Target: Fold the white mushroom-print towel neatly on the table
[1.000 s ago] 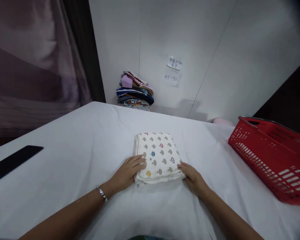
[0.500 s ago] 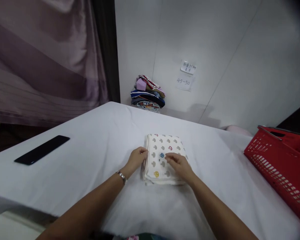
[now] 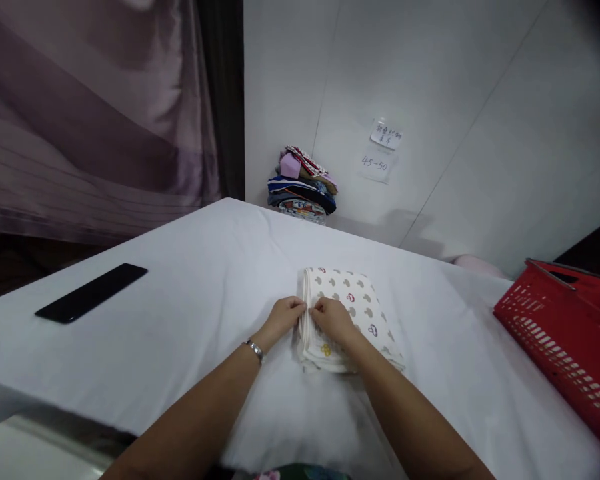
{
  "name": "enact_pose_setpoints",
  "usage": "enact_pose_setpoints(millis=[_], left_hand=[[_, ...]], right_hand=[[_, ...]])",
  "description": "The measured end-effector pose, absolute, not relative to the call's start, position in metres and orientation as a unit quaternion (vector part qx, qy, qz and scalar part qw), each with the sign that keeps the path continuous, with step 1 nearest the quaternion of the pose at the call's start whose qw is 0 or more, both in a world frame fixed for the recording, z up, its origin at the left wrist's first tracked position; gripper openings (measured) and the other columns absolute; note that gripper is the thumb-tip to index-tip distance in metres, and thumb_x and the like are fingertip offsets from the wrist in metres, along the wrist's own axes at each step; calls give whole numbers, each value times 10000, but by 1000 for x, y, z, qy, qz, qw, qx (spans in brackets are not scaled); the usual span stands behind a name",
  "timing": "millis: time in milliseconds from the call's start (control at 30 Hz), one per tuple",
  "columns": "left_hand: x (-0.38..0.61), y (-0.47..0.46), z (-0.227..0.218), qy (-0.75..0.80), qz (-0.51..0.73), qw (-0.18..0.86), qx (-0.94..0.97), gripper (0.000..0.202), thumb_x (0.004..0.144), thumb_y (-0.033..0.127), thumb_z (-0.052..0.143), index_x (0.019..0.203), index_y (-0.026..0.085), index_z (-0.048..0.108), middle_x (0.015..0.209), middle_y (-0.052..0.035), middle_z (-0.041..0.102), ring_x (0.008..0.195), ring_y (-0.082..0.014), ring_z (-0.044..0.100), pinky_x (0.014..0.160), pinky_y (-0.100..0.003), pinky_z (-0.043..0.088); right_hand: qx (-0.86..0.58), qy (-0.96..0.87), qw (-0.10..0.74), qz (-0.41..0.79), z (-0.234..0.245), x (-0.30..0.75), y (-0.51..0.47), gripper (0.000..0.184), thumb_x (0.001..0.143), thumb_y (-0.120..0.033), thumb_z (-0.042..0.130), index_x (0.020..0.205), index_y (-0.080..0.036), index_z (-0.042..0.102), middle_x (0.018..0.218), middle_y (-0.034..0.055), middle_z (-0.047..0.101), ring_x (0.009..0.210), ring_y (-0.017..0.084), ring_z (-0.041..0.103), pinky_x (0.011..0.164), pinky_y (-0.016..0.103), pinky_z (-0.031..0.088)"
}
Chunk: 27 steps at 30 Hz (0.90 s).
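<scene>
White-covered tabletop (image 3: 190,287) under both forearms (image 3: 200,403), reaching forward from the bottom of the view and converging near the middle. Left hand (image 3: 286,315) bent inward from a wrist with a silver bracelet (image 3: 255,349), pinching the left folded edge of the patterned cloth (image 3: 367,300) between thumb and fingers. Right hand (image 3: 331,319) laid across the near-left part of the same cloth, back upward, fingers curled and also pinching at that edge, just beside the left fingertips. Cloth folded into a thick, roughly square stack, lying flat on the tabletop in front of the body; off-white, printed with rows of grey mushrooms, plus red, yellow and dark outlined ones; several layers visible along the left and near sides. Well apart from it, a red basket (image 3: 555,340) to the right and a black flat slab (image 3: 93,292) to the left. Compared with 1.0 s ago, no longer at opposite sides of the cloth; compared with 0.5 s ago, right hand shifted from the middle of the print to the left edge, now covering the blue mushroom, with the left hand at that edge in both.
</scene>
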<state>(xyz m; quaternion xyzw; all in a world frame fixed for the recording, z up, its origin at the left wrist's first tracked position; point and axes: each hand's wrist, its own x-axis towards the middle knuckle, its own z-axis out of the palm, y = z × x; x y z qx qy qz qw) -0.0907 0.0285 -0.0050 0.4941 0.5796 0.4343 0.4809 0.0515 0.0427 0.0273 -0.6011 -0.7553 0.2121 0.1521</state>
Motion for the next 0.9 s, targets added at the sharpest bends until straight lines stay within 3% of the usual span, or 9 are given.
enact_pose_setpoints(millis=[367,500,900], left_hand=[[-92,30,-8,571,421,486,509,190,692,290,514,690,139,630,468,56,463,426,-77,390,445,-202,313],[-91,31,-9,569,424,489,507,217,696,319,510,679,139,630,487,51,468,439,-79,392,455,-205,318],[-92,33,-14,570,428,472,519,215,691,311,509,688,137,637,524,32,511,466,-88,421,465,-205,330]], right_hand=[[-599,-748,163,236,26,48,47,116,688,-173,515,650,-157,623,613,23,615,572,113,519,520,206,309],[-575,-726,207,316,18,51,48,138,702,-170,481,692,-150,617,562,-2,578,509,94,497,500,192,325],[-578,-685,247,367,22,58,47,106,687,-194,465,647,-156,555,454,-45,469,405,79,423,423,182,302]])
